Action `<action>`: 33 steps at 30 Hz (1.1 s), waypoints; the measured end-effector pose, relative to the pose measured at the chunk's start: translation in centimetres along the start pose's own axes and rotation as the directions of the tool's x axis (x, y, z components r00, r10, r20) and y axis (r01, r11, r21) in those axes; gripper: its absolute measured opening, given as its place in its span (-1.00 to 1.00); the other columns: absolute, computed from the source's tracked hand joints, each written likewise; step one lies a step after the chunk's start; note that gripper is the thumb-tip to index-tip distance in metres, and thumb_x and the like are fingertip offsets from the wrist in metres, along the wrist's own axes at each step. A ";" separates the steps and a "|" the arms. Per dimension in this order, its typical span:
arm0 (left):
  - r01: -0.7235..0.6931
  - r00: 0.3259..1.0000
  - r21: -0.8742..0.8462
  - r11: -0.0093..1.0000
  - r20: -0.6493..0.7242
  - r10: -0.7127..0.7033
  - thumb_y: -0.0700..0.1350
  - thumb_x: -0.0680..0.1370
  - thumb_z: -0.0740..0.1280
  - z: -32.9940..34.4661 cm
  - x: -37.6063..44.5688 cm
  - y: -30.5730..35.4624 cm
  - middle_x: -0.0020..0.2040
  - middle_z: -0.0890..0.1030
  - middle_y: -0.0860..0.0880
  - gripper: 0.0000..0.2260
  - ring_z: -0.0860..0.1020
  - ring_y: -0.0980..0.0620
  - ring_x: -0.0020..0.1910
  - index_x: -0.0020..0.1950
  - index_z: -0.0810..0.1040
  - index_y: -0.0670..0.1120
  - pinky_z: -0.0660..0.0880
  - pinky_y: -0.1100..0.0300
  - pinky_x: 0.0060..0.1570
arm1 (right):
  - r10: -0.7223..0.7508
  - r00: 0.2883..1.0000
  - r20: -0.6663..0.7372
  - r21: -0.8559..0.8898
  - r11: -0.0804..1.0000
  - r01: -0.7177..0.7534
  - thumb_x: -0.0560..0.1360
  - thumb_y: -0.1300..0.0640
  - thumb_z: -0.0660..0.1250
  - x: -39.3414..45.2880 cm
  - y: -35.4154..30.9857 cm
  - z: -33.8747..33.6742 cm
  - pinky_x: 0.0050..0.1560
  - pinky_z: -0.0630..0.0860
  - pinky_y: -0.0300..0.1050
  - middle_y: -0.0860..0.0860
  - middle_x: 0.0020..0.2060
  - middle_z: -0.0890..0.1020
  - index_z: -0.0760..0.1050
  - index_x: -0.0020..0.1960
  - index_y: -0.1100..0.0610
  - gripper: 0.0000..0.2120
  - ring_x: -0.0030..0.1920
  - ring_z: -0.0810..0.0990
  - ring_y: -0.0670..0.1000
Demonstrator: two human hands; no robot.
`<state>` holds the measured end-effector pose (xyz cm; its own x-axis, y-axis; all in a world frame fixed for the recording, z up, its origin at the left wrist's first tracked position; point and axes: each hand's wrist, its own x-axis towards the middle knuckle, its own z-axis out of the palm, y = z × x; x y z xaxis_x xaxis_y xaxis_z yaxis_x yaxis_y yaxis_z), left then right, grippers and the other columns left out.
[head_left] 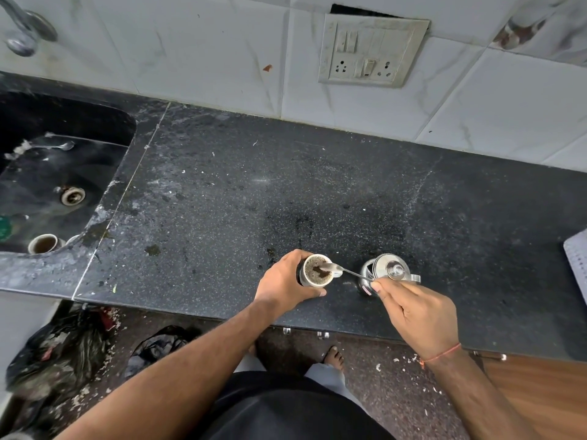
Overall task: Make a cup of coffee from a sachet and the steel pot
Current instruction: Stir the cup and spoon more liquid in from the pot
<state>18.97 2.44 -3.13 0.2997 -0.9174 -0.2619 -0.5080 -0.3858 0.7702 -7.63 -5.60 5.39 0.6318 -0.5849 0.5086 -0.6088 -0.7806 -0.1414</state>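
A small cup (317, 270) with dark, frothy coffee stands on the black counter (222, 201) near its front edge. My left hand (286, 282) grips the cup from the left side. A steel spoon (344, 272) reaches into the cup, its bowl over the coffee. My right hand (416, 312) pinches the spoon's handle end. The steel pot (386, 270), lid on, stands just right of the cup, behind my right fingers. No sachet is in view.
A black sink (57, 185) at the left holds a spoon (60, 146) and a used cup (43, 243). A switch plate (371, 49) hangs on the tiled wall. A grey object (576, 258) lies at the counter's right edge. Bin bags (57, 350) sit on the floor.
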 end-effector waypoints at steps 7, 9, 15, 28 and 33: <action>0.015 1.000 -0.016 1.000 0.004 -0.015 0.24 0.28 0.71 0.1 -0.1 0.1 0.17 0.61 0.32 -0.35 0.56 0.32 0.12 0.28 0.50 0.30 0.55 0.18 0.14 | 0.347 0.935 0.081 0.119 0.928 -0.354 0.65 -0.04 0.40 -1.6 -0.7 0.4 -0.42 0.55 0.02 -0.04 -0.34 0.71 0.78 -0.01 -0.01 -0.79 -0.39 0.64 0.03; 0.012 1.000 -0.032 0.999 0.017 -0.011 0.20 0.30 0.72 0.1 -0.1 0.3 0.25 0.57 0.33 -0.31 0.56 0.30 0.19 0.34 0.49 0.29 0.54 0.19 0.20 | 0.555 0.818 0.149 0.319 0.756 -0.571 0.67 -0.01 0.42 -1.4 -1.9 0.1 -0.32 0.61 0.00 -0.09 -0.30 0.74 0.77 -0.05 0.01 -0.80 -0.34 0.69 -0.04; 0.020 1.000 -0.072 0.997 -0.013 -0.021 0.06 0.36 0.73 -0.6 -1.9 1.3 0.57 0.18 0.26 0.00 0.59 0.13 0.04 0.66 0.23 0.17 0.59 0.17 0.15 | 0.743 0.186 0.643 0.520 -0.245 -0.818 0.67 0.06 0.40 -1.1 -5.8 1.3 -0.47 0.46 -0.18 0.13 -0.17 0.78 0.69 0.05 0.22 -0.77 -0.34 0.63 0.00; 0.284 0.957 -0.624 0.728 0.134 -0.259 0.01 0.72 0.40 -2.6 -5.5 2.0 -0.35 0.57 -0.01 -0.77 0.45 0.11 -0.42 0.04 0.77 -0.08 0.36 0.24 -0.48 | 0.349 0.124 0.929 0.311 -0.553 -0.773 0.63 0.14 0.41 1.4 -14.0 4.6 -0.54 0.41 -0.23 0.06 -0.18 0.74 0.66 0.14 0.17 -0.85 -0.42 0.64 -0.03; 0.362 0.918 -0.698 0.617 0.155 -0.364 -0.06 0.72 0.38 -4.7 -5.4 -0.6 -0.30 0.63 -0.07 -0.80 0.50 0.12 -0.42 0.01 0.79 -0.04 0.38 0.26 -0.46 | 0.297 0.156 0.942 0.290 -0.489 -0.822 0.63 0.13 0.43 2.9 -16.8 6.7 -0.50 0.44 -0.24 0.06 -0.14 0.75 0.68 0.10 0.13 -0.90 -0.38 0.64 -0.05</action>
<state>21.41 8.07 0.55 0.3347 -0.7174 -0.6110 0.3592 -0.5023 0.7866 7.62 4.38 3.53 0.3698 -0.5303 -0.7629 -0.0825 0.7992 -0.5954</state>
